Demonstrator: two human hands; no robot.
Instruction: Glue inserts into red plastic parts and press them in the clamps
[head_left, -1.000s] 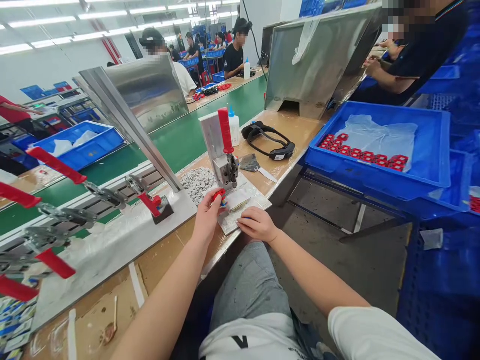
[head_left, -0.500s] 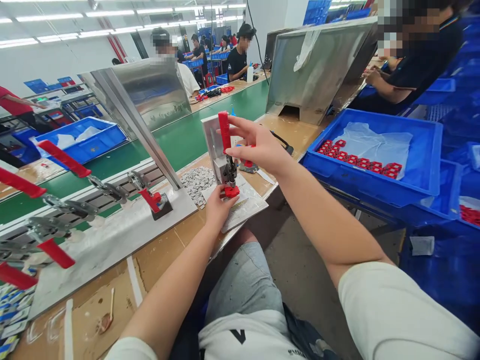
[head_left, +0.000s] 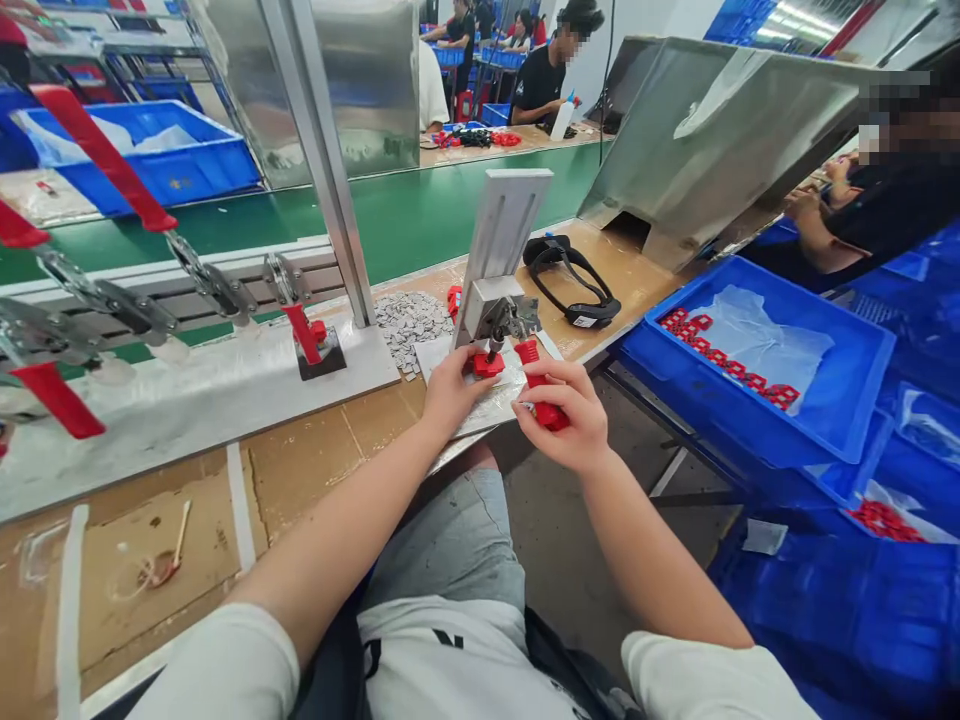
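Observation:
A metal toggle clamp (head_left: 501,308) is mounted on an upright bracket (head_left: 504,215) above a small pale base plate (head_left: 495,408). Its plunger points down at a red plastic part (head_left: 488,365), which my left hand (head_left: 452,395) pinches at its left edge. My right hand (head_left: 571,412) has its fingers curled around the clamp's red handle (head_left: 527,352), now swung low toward me. More red shows inside that hand; I cannot tell whether it is the handle or a separate piece. A heap of small grey flat pieces (head_left: 411,325) lies left of the bracket.
A larger row of red-handled clamps (head_left: 202,280) stands on the left. Black straps with a casing (head_left: 577,285) lie right of the bracket. A blue crate (head_left: 847,400) with red parts stands right. Behind runs a green belt (head_left: 412,210); a co-worker (head_left: 885,190) sits right.
The clamp handle has gone from upright to lowered toward me, with my right hand moving down along with it. My left hand stays at the red part. The view has tilted down.

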